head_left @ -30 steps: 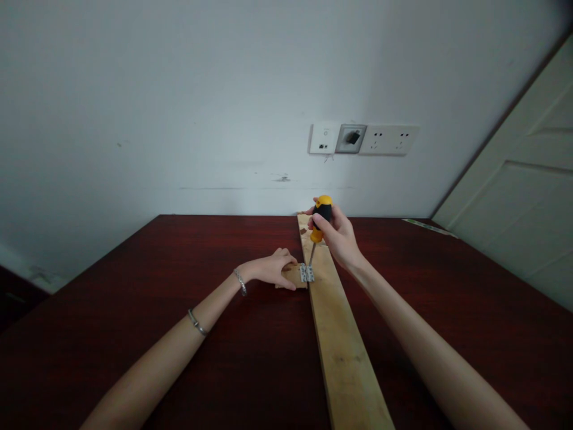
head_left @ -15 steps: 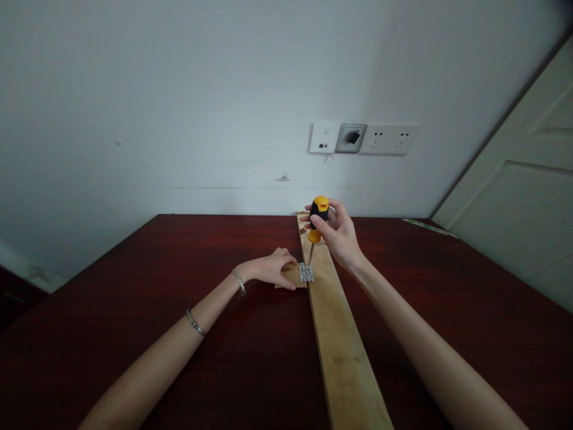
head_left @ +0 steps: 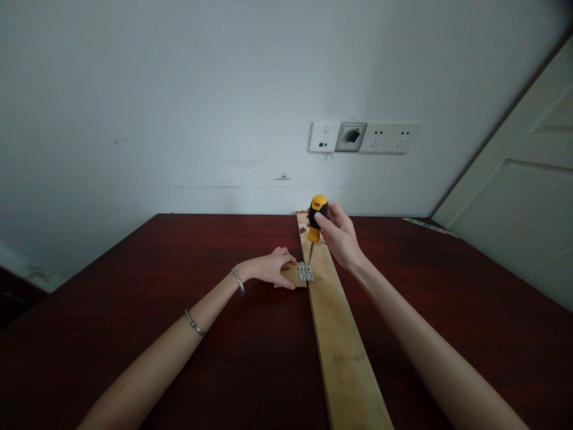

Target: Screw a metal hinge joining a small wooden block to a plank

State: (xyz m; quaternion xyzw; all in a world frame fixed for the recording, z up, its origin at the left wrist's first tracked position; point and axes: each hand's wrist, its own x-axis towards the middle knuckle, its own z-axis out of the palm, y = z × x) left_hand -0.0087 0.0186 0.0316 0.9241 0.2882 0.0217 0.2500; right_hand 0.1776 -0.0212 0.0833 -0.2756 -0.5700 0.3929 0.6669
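Screwdriver [head_left: 318,214]: A yellow-and-black handle is held nearly upright over a long board [head_left: 342,352], its metal shaft pointed down at a small hinge [head_left: 307,273].
Right hand [head_left: 342,236]: The handle is clamped between thumb and fingers, and the forearm is stretched in from the lower right.
Left hand [head_left: 274,267]: A small wood block [head_left: 295,275] is pinned, with the thumb laid along the near side and the fingers curled toward the far side. The two hands are kept apart, one on either side of the hinge.
Hinge: The seam is bridged by the silvery metal, one leaf laid on the block and the other on the board's left edge. The shaft's tip is seen at the far end of the board-side leaf; whether a screw is met there is too small to tell.
Wood: The block is butted against the left side of the board, which is stretched from the foreground nearly to the wall [head_left: 179,107].
Wrist: A chain bracelet [head_left: 239,282] is worn on the left arm, with a bangle [head_left: 195,322] farther up.
Table [head_left: 111,322]: Everything is supported on a dark red top, backed by wall sockets [head_left: 364,138] and flanked at right by a pale door [head_left: 528,173].
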